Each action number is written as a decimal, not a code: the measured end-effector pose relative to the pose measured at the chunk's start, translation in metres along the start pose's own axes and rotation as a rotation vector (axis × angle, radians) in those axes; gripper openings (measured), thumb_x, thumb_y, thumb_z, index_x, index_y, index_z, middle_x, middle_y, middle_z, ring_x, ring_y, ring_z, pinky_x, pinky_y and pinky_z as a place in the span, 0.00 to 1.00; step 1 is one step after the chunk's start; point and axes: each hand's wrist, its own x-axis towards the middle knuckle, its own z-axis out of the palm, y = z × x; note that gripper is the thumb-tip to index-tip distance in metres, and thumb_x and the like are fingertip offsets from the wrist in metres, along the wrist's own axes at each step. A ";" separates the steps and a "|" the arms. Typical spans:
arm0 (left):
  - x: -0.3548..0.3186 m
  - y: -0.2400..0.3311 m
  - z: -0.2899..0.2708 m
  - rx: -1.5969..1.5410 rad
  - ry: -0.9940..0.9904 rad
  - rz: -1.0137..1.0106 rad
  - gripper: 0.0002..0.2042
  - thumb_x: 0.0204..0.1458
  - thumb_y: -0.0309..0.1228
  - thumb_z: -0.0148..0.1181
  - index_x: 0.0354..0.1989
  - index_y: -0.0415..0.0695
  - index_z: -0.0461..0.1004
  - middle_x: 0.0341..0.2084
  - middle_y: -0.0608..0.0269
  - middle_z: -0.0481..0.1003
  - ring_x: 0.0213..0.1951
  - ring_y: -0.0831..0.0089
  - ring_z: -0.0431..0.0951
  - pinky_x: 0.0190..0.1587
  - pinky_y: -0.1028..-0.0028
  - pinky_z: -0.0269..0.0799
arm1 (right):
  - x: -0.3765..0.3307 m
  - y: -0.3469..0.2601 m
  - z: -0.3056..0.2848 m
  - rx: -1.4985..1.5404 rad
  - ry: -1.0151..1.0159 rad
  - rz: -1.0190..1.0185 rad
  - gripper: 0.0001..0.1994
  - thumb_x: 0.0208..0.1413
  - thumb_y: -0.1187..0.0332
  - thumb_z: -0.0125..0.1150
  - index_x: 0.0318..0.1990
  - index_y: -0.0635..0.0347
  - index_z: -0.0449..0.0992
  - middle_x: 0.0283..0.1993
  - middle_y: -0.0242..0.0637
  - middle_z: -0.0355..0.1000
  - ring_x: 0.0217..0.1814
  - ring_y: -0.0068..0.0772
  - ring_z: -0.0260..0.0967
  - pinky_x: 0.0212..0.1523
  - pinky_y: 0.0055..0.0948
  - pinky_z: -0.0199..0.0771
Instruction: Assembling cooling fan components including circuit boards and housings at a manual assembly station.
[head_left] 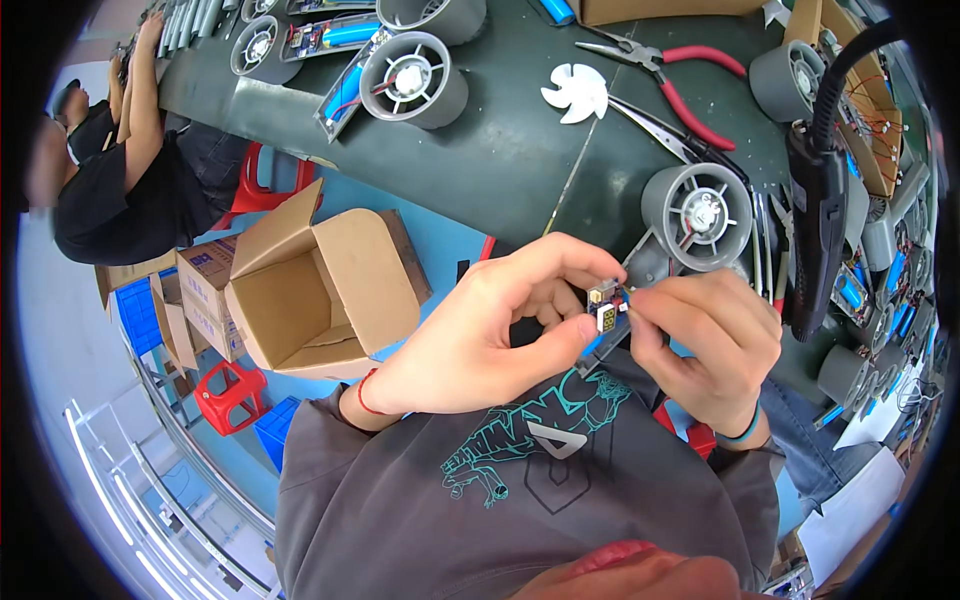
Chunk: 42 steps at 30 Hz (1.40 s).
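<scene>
In front of my chest, my left hand (510, 325) grips a small circuit board (602, 296) by its edges, between thumb and fingers. A little digital display (608, 318) on the board is lit. My right hand (712, 345) is closed in a pinch at the board's right edge, on a tiny white connector (624, 307). The fingertips partly cover that connector. Just beyond the hands stands a grey round fan housing (655, 212) with a spoked front and thin wires. Part of a blue cylindrical battery (594, 347) shows below the board.
Red-handled pliers (690, 105), long-nose pliers (650, 125) and a white fan blade (577, 93) lie on the dark green table (520, 150). A black tool with a cable (815, 220) stands at right. More fan housings (415, 80) sit at the back left. An open carton (330, 290) is left.
</scene>
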 end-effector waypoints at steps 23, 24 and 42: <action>0.005 -0.005 -0.007 -0.275 -0.057 -0.054 0.18 0.61 0.20 0.59 0.59 0.32 0.68 0.46 0.55 0.79 0.48 0.74 0.79 0.50 0.74 0.77 | -0.002 0.003 0.000 -0.031 0.007 0.024 0.14 0.35 0.76 0.73 0.34 0.59 0.81 0.29 0.30 0.75 0.25 0.30 0.69 0.23 0.28 0.68; 0.005 -0.005 -0.006 -0.259 -0.045 -0.050 0.18 0.60 0.20 0.59 0.59 0.32 0.69 0.46 0.55 0.79 0.47 0.74 0.80 0.50 0.75 0.77 | -0.002 0.004 0.000 -0.042 0.006 0.014 0.14 0.34 0.75 0.73 0.34 0.59 0.81 0.29 0.30 0.74 0.25 0.30 0.69 0.23 0.28 0.68; 0.005 -0.007 0.008 -0.217 0.092 -0.030 0.18 0.61 0.17 0.54 0.60 0.30 0.70 0.46 0.50 0.79 0.48 0.69 0.81 0.53 0.73 0.78 | -0.003 0.004 -0.007 0.229 -0.055 0.246 0.12 0.39 0.80 0.73 0.35 0.62 0.84 0.33 0.37 0.77 0.34 0.36 0.73 0.34 0.30 0.71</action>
